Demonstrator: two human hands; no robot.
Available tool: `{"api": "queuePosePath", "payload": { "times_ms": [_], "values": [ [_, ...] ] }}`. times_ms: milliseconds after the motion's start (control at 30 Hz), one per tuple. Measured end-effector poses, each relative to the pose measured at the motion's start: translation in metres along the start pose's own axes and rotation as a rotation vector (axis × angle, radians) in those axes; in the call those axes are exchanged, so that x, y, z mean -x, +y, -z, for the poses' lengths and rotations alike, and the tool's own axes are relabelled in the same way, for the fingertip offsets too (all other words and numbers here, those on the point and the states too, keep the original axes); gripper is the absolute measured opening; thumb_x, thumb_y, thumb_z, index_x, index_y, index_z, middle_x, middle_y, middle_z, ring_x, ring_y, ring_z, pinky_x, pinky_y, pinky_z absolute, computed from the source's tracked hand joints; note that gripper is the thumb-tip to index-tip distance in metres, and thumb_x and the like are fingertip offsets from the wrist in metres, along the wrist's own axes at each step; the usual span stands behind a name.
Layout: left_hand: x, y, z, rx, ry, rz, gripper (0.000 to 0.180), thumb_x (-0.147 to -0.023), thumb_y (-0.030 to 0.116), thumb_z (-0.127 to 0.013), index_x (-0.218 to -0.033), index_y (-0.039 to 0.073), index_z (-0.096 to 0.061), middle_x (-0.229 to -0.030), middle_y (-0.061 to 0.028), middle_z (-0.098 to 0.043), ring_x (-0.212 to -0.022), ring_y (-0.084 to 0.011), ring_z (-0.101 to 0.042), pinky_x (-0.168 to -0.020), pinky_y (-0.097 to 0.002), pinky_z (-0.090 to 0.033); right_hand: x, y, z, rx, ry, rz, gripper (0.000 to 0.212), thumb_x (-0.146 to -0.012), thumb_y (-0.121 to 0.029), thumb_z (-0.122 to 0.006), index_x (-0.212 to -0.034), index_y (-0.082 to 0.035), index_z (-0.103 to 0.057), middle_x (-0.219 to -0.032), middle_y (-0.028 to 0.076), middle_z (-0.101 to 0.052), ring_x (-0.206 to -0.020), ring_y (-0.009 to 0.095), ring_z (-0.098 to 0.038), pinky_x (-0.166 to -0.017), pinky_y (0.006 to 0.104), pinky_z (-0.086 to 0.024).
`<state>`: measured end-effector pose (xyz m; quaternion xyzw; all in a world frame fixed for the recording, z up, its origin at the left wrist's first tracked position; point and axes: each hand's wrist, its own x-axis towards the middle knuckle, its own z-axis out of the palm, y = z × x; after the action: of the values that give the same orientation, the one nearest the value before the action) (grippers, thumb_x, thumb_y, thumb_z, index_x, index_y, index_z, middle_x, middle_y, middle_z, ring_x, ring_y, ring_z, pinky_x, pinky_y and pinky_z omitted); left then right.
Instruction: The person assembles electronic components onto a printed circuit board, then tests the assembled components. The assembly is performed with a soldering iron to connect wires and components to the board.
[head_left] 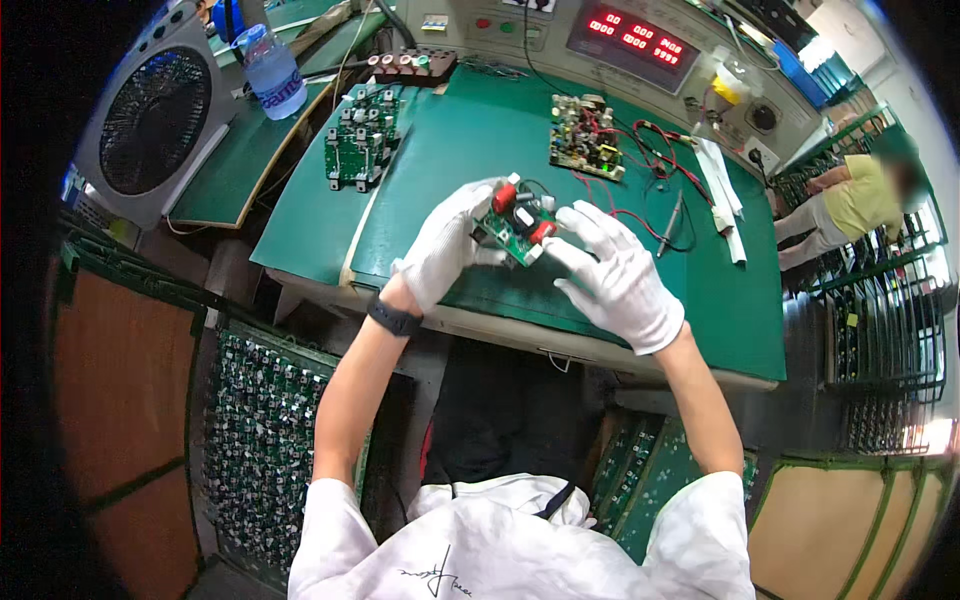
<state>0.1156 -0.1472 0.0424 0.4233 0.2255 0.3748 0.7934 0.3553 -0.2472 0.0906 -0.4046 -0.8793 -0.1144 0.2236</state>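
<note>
A small green circuit board (512, 240) with red and black components is held up over the near half of the workbench. My left hand (442, 242), in a white glove, grips its left side between thumb and fingers. My right hand (622, 278), gloved too, is beside the board's right edge. Its fingers are stretched out and apart, with one fingertip at a red component; whether it presses there I cannot tell. Farther back on the bench lies a larger populated board (587, 138) with red wires. A stack of green boards (362, 138) stands at the left.
A test console (632, 45) with a red digital display backs the green bench (450, 130). A probe (671, 222) and red leads lie at right. A fan (155, 125) and water bottle (272, 80) stand left. Board racks (262, 430) flank me; a person (850, 205) stands far right.
</note>
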Motion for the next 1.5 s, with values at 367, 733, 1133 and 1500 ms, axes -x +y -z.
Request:
{"api": "queuePosePath", "payload": {
  "times_ms": [367, 733, 1133, 1500],
  "values": [
    [-0.044, 0.002, 0.006, -0.324, 0.22, -0.002, 0.058, -0.107, 0.033, -0.054, -0.153, 0.0, -0.04, -0.144, -0.015, -0.055, -0.131, -0.0302, -0.056, -0.105, -0.0455, -0.054, 0.022, 0.04, -0.021, 0.084, -0.207, -0.326, 0.037, -0.085, -0.026, -0.078, -0.115, -0.006, -0.069, -0.116, 0.013, -0.07, -0.108, 0.03, -0.067, -0.093, 0.0416, -0.054],
    [-0.033, 0.027, 0.015, -1.583, 0.159, -0.206, 0.037, -0.103, 0.025, -0.057, -0.132, 0.005, -0.066, -0.093, -0.0259, -0.071, -0.081, -0.0405, -0.07, -0.072, -0.0445, -0.054, 0.045, 0.055, -0.037, 0.044, -0.059, -0.358, 0.015, -0.089, -0.021, -0.074, -0.097, -0.009, -0.073, -0.098, 0.007, -0.071, -0.097, 0.028, -0.068, -0.082, 0.0403, -0.052],
    [-0.076, 0.068, 0.031, -1.77, -0.222, -0.459, 0.038, -0.102, 0.021, -0.06, -0.138, 0.007, -0.064, -0.127, -0.0165, -0.071, -0.107, -0.0265, -0.072, -0.094, -0.0412, -0.059, 0.001, 0.102, -0.02, -0.497, -0.054, -0.559, 0.025, -0.096, -0.023, -0.07, -0.107, -0.001, -0.074, -0.099, 0.013, -0.075, -0.086, 0.026, -0.071, -0.08, 0.036, -0.055],
    [-0.044, 0.005, -0.027, -1.914, 0.392, -0.263, 0.112, -0.069, 0.076, -0.077, -0.145, -0.001, -0.047, -0.101, -0.0193, -0.064, -0.091, -0.0357, -0.067, -0.074, -0.0453, -0.057, 0.01, 0.11, -0.033, -0.872, -0.043, -0.712, 0.033, -0.1, -0.023, -0.068, -0.119, 0.004, -0.072, -0.112, 0.014, -0.076, -0.103, 0.017, -0.071, -0.093, 0.0316, -0.055]
  ]
}}
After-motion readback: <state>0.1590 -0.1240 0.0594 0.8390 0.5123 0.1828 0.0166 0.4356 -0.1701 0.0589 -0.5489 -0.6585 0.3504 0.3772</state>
